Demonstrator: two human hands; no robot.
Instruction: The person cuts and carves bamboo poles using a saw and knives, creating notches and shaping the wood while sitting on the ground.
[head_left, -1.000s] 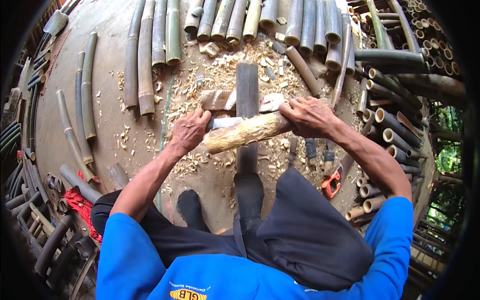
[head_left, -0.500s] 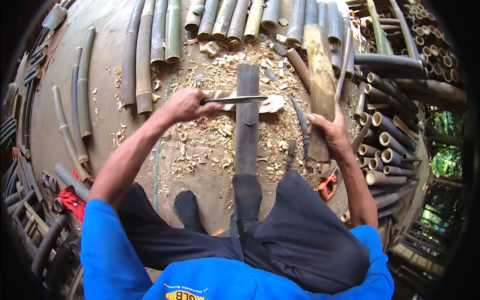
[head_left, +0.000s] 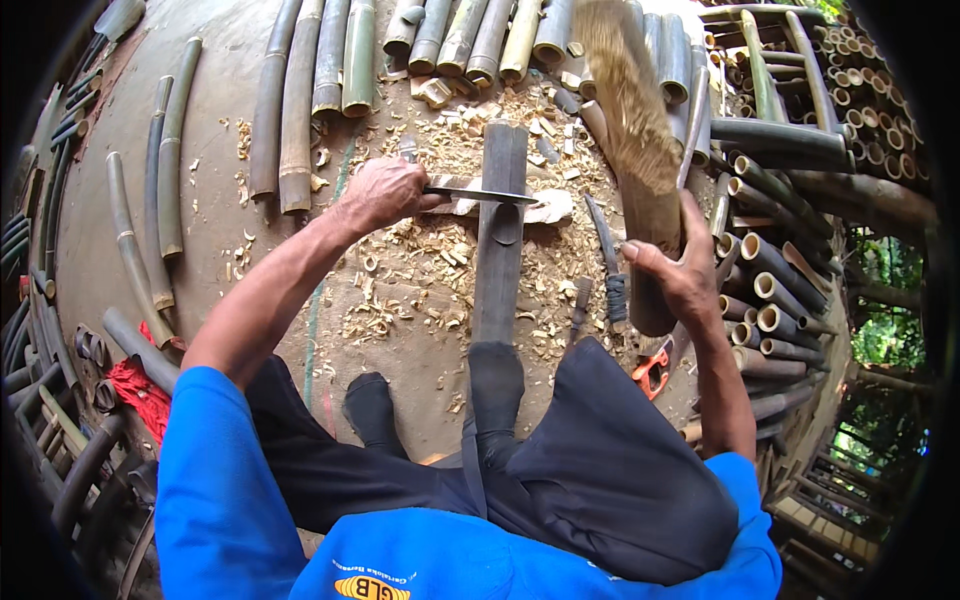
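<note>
My left hand (head_left: 385, 192) is closed around the handle of a long knife (head_left: 492, 195). Its blade lies crosswise on a dark bamboo piece (head_left: 495, 285), just beyond a rounded notch in the surface. Under the far part of the bamboo is a pale wooden block (head_left: 553, 207). My sock-covered right foot (head_left: 495, 385) rests on the bamboo's near end. In my right hand (head_left: 680, 265) is a thick wooden club (head_left: 650, 215), held up to the right of the bamboo; its upper end is worn, pale and smeared by motion.
Pale wood chips (head_left: 400, 300) litter the ground around the bamboo. A curved blade with a wrapped handle (head_left: 615, 297) and an orange-handled tool (head_left: 652, 370) lie near my right knee. Bamboo poles (head_left: 327, 60) line the far side, with stacked tubes (head_left: 785, 285) at right.
The club's upper end has swung up and a little left, its lower end tilting right. My left hand keeps the knife across the bamboo. The whole view has shifted slightly.
</note>
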